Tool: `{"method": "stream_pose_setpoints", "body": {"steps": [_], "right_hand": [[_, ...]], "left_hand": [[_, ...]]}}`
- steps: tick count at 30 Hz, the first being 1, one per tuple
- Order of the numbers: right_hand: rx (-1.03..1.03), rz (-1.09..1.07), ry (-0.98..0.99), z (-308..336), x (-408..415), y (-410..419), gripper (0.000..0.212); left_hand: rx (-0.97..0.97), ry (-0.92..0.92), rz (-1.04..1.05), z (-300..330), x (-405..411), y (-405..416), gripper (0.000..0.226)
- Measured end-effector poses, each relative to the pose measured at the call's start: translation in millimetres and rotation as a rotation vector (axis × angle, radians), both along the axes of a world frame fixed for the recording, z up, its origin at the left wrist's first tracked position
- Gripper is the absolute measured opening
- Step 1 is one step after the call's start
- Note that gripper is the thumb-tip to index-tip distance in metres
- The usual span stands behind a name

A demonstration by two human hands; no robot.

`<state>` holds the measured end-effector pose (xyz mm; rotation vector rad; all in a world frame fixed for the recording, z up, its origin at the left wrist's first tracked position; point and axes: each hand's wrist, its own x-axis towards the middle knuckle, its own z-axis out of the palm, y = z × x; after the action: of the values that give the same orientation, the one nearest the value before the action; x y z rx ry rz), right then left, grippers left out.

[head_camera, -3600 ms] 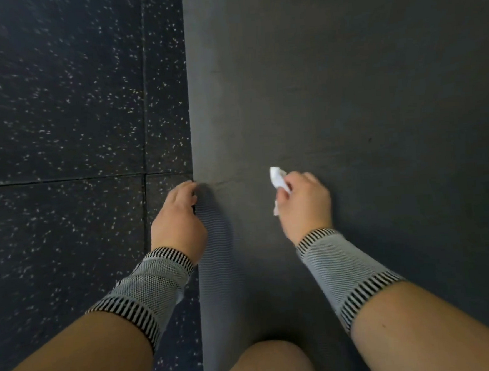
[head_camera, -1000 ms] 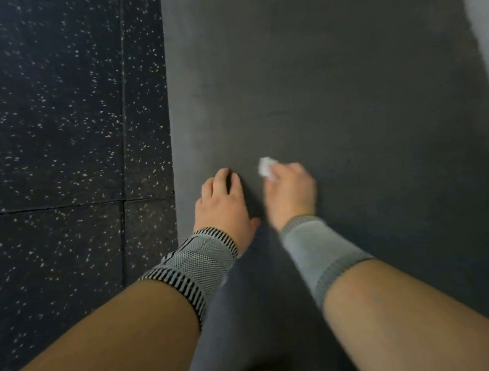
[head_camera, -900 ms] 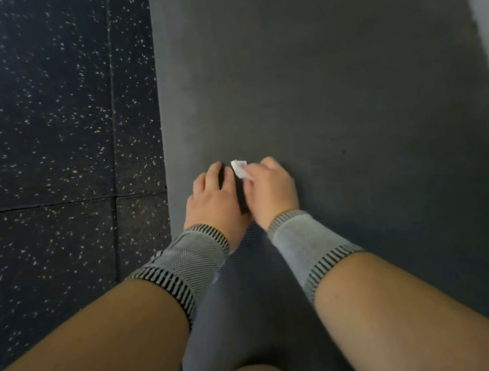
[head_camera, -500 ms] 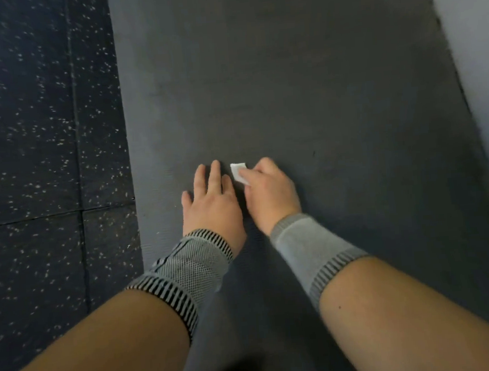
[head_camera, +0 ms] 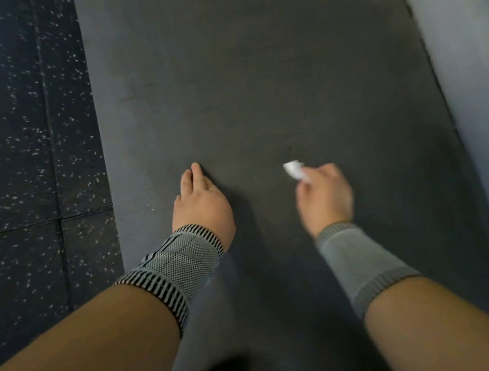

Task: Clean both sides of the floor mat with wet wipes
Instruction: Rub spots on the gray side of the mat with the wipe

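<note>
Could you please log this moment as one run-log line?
left hand: flat on mat, open | right hand: grips wipe, blurred | wipe: on mat's middle | floor: left of mat

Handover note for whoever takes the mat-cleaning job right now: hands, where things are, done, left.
Left hand: flat on the floor mat, fingers straight, pressing it down.
Right hand: pinches a small bunched wet wipe against the mat, right of the left hand; motion-blurred.
Mat lies flat between speckled floor and a pale wall.
Done: wiping of the upper face is under way; coverage cannot be judged.
Left: finish this face, flip, wipe the other.
</note>
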<state>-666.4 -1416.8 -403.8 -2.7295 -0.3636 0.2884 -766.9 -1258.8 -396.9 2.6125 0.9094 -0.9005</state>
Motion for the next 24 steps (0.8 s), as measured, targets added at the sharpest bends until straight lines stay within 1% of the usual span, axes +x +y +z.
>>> {"method": "stream_pose_setpoints", "body": {"steps": [1, 2, 3, 4, 6, 7, 8, 9, 10, 12, 13, 14, 15, 16, 17, 19, 20, 21, 22, 24], "right_hand": [[-0.007, -0.166, -0.017, 0, 11, -12, 0.026], [-0.005, -0.249, -0.028, 1, 12, -14, 0.023], [0.008, -0.203, -0.021, 2, 4, -7, 0.022], [0.034, -0.053, 0.010, 1, -13, 6, 0.023], [0.102, 0.327, 0.093, 6, -52, 26, 0.024], [0.128, 0.460, 0.110, 7, -60, 25, 0.025], [0.122, 0.491, 0.109, 6, -53, 17, 0.025], [0.077, 0.427, 0.091, 4, -35, 4, 0.025], [0.002, 0.315, 0.049, 2, -12, -14, 0.025], [-0.124, -0.009, -0.028, 0, 39, -55, 0.021], [-0.130, -0.198, -0.034, 1, 59, -71, 0.019], [-0.120, -0.341, -0.025, 2, 68, -74, 0.019], [-0.103, -0.366, -0.034, 2, 69, -65, 0.020], [-0.098, -0.279, -0.011, 0, 61, -48, 0.020], [-0.069, -0.123, 0.021, -2, 48, -29, 0.020], [0.036, 0.252, 0.090, -2, 22, -3, 0.020], [0.040, 0.372, 0.098, -3, 23, -2, 0.021], [0.032, 0.379, 0.072, -4, 35, -9, 0.023], [-0.002, 0.286, 0.030, -4, 52, -20, 0.024], [-0.042, -0.044, -0.071, -5, 86, -46, 0.021]], "left_hand": [[-0.001, 0.001, 0.013, 1, 1, -2, 0.078], [-0.002, 0.000, 0.026, 2, 3, -4, 0.077], [0.000, -0.002, 0.039, 2, 4, -5, 0.077], [0.003, -0.001, 0.048, 3, 4, -6, 0.077], [0.014, -0.005, 0.059, 5, 6, -5, 0.077], [0.011, -0.014, 0.068, 7, 7, -6, 0.077], [0.005, -0.029, 0.070, 8, 7, -7, 0.078], [0.001, -0.045, 0.054, 9, 8, -8, 0.080], [-0.005, -0.060, 0.027, 11, 9, -9, 0.082], [-0.039, -0.097, -0.030, 14, 19, -12, 0.087], [-0.057, -0.105, -0.070, 16, 30, -15, 0.092], [-0.078, -0.100, -0.110, 16, 44, -18, 0.100], [-0.111, -0.081, -0.133, 16, 59, -22, 0.108], [-0.151, -0.048, -0.125, 16, 72, -28, 0.115], [-0.183, -0.011, -0.096, 16, 82, -34, 0.119], [-0.184, 0.028, -0.057, 12, 91, -42, 0.123], [-0.172, 0.040, -0.057, 10, 94, -43, 0.123], [-0.163, 0.058, -0.062, 9, 94, -45, 0.124], [-0.156, 0.082, -0.061, 8, 96, -47, 0.125], [-0.128, 0.158, -0.035, 9, 107, -51, 0.127]]}}
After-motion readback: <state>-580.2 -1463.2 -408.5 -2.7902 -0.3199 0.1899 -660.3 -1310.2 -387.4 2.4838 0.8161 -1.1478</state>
